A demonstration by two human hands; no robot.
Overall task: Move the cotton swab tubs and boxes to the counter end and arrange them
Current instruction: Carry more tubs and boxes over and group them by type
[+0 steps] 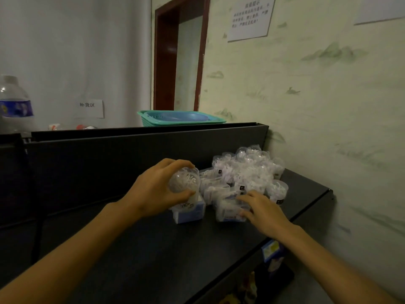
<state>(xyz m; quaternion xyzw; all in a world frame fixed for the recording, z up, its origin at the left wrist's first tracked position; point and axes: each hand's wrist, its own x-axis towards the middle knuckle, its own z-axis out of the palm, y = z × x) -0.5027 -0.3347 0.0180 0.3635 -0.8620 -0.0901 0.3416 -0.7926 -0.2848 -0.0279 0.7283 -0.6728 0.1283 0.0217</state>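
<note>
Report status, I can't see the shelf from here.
Left hand gripping clear tub above blue box. Right hand on front box. Nothing blocking.

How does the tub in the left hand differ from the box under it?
The tub is round and clear, gripped in the left hand and tilted; the box is rectangular, white and blue, lying flat on the counter. The tub shows its white contents; the box hides its own. Both sit beside the pile.

Clear tubs [252,172] on a black counter [153,249]; teal basket [182,121] behind.
</note>
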